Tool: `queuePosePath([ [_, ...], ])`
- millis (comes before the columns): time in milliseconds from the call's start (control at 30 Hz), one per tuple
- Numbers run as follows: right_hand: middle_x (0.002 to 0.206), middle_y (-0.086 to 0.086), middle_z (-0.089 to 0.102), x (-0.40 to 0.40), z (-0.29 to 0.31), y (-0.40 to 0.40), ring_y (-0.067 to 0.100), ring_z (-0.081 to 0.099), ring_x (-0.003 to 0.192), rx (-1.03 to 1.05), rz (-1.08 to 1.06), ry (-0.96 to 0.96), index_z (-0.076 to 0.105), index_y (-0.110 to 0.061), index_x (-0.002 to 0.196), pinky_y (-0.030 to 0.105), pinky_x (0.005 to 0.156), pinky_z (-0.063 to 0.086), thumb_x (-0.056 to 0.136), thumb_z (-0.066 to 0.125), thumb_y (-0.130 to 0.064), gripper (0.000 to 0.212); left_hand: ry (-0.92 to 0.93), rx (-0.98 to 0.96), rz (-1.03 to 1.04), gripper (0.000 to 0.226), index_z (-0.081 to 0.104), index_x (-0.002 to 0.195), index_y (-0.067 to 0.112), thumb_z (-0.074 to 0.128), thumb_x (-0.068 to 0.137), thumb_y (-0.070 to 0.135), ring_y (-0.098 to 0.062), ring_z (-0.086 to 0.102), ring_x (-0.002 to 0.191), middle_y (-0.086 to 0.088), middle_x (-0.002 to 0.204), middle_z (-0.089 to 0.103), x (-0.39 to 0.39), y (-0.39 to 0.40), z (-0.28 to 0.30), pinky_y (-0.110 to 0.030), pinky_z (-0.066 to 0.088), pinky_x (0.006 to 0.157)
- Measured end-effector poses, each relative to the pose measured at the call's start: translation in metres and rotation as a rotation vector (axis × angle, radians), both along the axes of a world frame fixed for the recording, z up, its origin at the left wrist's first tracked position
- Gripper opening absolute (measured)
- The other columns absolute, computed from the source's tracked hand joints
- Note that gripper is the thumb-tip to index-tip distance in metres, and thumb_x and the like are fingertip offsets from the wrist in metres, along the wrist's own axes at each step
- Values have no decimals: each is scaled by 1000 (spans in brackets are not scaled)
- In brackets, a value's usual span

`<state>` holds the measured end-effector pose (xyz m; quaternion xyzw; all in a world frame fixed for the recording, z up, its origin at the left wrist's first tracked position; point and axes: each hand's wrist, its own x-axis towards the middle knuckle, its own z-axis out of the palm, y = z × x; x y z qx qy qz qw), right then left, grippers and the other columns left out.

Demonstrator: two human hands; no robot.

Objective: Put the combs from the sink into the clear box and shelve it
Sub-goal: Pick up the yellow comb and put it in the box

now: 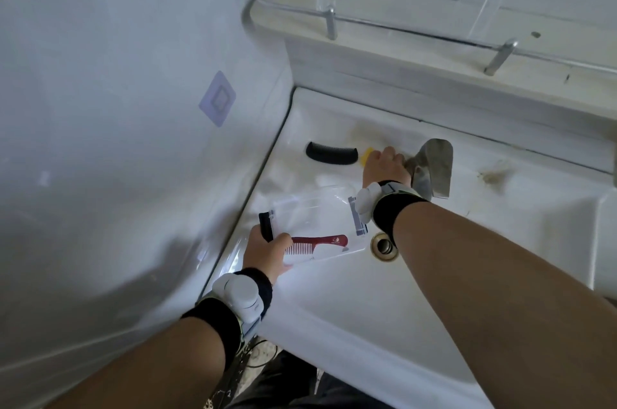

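Combs are what we are gathering here: a dark red comb (pixel 319 244) already lies inside the clear box (pixel 317 225), which our left hand (pixel 267 251) grips at its near left corner, thumb over the rim, holding it above the white sink (pixel 334 308) close to the drain (pixel 384 245). A black clasp (pixel 265 225) shows at the box's left end beside our fingers. Our right hand (pixel 387 168) reaches to the back of the basin and rests on a yellow comb (pixel 367 154), of which only a corner shows; we cannot tell whether the fingers have pinched it. A black comb (pixel 331 153) lies just left of it, untouched, on the sink's rear ledge. The metal faucet (pixel 432 168) stands just right of our right hand. Above, a railed shelf (pixel 417 51) runs along the wall.
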<state>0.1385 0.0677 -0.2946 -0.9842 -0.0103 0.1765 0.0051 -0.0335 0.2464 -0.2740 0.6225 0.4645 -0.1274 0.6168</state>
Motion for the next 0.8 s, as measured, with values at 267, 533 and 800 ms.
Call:
queuePosePath([
  [267,120,22,49,3,-4,1,37,54,105,-124,49,-70,48,2,126,45,78,50,97,43,-10,32,-4,-15,-12,34,48,93,11,61,62,18,-30,54,89,-12,94,48,2,4,-2,-58,59,81],
  [533,124,19,50,4,18,2,37,52,115,-22,-5,81,50,-2,125,46,82,49,98,45,-14,30,1,-5,-48,30,47,92,11,59,65,17,-31,56,90,-11,93,49,1,6,-2,-53,61,78],
  [800,87,4,60,-12,68,3,25,52,76,14,14,76,56,-13,90,35,67,44,95,47,-11,11,53,15,-89,35,49,94,6,61,63,17,-28,50,80,-11,88,47,1,2,10,-59,60,79],
])
